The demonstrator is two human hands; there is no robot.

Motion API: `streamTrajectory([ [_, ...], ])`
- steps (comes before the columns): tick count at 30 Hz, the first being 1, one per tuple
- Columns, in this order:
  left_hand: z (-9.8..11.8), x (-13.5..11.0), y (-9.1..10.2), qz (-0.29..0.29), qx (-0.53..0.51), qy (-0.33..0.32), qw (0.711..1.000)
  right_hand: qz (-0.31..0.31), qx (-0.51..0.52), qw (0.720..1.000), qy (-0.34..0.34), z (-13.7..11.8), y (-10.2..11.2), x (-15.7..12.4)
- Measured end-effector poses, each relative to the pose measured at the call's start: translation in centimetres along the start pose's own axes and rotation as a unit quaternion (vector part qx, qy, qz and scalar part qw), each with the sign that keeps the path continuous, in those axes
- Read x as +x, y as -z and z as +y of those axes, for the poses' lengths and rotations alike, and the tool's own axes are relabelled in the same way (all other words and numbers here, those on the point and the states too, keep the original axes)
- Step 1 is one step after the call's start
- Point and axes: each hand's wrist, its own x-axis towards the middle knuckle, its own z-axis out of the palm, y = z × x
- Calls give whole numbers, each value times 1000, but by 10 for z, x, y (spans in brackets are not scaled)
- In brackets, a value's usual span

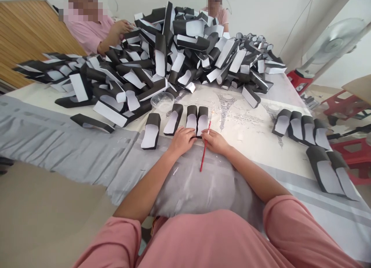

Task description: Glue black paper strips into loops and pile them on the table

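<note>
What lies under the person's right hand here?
The right hand rests on a cream printed tablecloth beside a black-and-white paper piece, a thin red brush running beneath its fingers; the cloth directly under the palm is covered.

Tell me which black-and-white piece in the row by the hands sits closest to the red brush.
The rightmost of the four pieces, beside the red brush in the right hand; the other three lie further left, away from the brush.

White wall [269, 12], pedestal fan [333, 41], red plastic stools [350, 156], beige floor [43, 202]
</note>
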Motion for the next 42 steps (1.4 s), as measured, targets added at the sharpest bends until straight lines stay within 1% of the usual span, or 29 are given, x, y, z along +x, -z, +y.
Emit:
streamTrajectory([
  [2, 2, 0, 5, 0, 14, -2, 1000, 8, 16, 1000, 1, -1, 2, 0],
  [4, 6, 0, 11, 7, 26, 2, 1000, 30, 27, 999, 8, -2, 5, -1],
  [6, 12, 2, 19, 12, 29, 15, 999, 67, 31, 997, 7, -2, 10, -2],
  [8, 20, 8, 28, -1, 26, 37, 999, 119, 38, 992, -15, 0, 16, -4],
  [10, 28, 20, 36, -38, 31, 70, 996, 178, 50, 981, -53, 2, 21, -5],
  [12, 35, 36, 42, -89, 51, 115, 988, 229, 63, 967, -88, 4, 24, -6],
  [14, 39, 55, 45, -138, 72, 173, 973, 266, 80, 954, -115, 6, 24, -6],
  [16, 41, 72, 42, -173, 80, 230, 954, 286, 96, 944, -132, 7, 24, -6],
  [18, 42, 85, 35, -190, 83, 264, 942, 285, 100, 943, -136, 7, 24, -6],
  [21, 41, 95, 21, -192, 86, 286, 935, 266, 87, 952, -122, 7, 24, -6],
  [25, 40, 97, 9, -173, 107, 292, 935, 253, 86, 958, -105, 6, 22, -7],
  [29, 42, 89, 9, -150, 138, 272, 940, 253, 83, 959, -96, 8, 21, -5],
  [31, 46, 81, 11, -137, 152, 254, 945, 253, 69, 961, -86, 8, 24, -3],
  [33, 51, 69, 14, -110, 173, 220, 954, 236, 40, 968, -74, 5, 32, 2],
  [36, 60, 50, 16, -46, 190, 149, 969, 182, -25, 981, -58, -4, 45, 12],
  [38, 65, 40, 16, -15, 185, 111, 976, 149, -71, 985, -40, -12, 52, 19],
  [42, 69, 32, 16, 33, 165, 58, 984, 91, -154, 984, 0, -24, 59, 32],
])
